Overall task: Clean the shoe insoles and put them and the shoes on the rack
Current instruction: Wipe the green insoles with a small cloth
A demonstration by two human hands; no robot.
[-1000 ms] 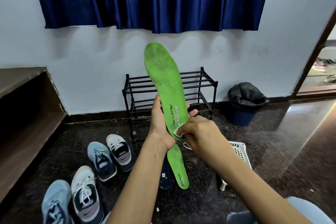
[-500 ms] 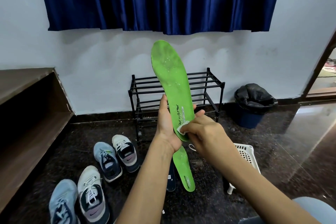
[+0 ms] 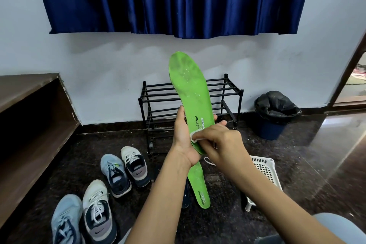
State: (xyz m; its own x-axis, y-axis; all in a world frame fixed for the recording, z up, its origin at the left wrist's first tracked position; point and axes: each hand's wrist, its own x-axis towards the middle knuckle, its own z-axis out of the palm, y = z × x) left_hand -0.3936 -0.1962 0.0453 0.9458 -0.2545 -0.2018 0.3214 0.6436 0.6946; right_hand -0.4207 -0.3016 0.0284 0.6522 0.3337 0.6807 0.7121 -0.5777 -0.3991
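Note:
My left hand (image 3: 183, 136) grips the heel end of a green insole (image 3: 189, 85) and holds it upright, toe up, in front of the black shoe rack (image 3: 156, 103). My right hand (image 3: 221, 142) pinches a small white wipe (image 3: 195, 137) and presses it on the insole's heel area. A second green insole (image 3: 199, 184) lies on the dark floor below my hands, with a dark insole (image 3: 185, 196) beside it. Several sneakers lie on the floor at left: a blue one (image 3: 114, 174) and a white one (image 3: 135, 165) farther off, another blue one (image 3: 66, 220) and white one (image 3: 97, 212) nearer.
A white plastic basket (image 3: 265, 172) sits on the floor right of my hands. A blue bin with a black liner (image 3: 274, 113) stands by the wall. A brown wooden bench (image 3: 27, 117) runs along the left. A doorway (image 3: 354, 77) opens at the far right.
My right hand with the wipe has slid a little along the insole's heel area. The camera has shifted, so the scene sits further right in view.

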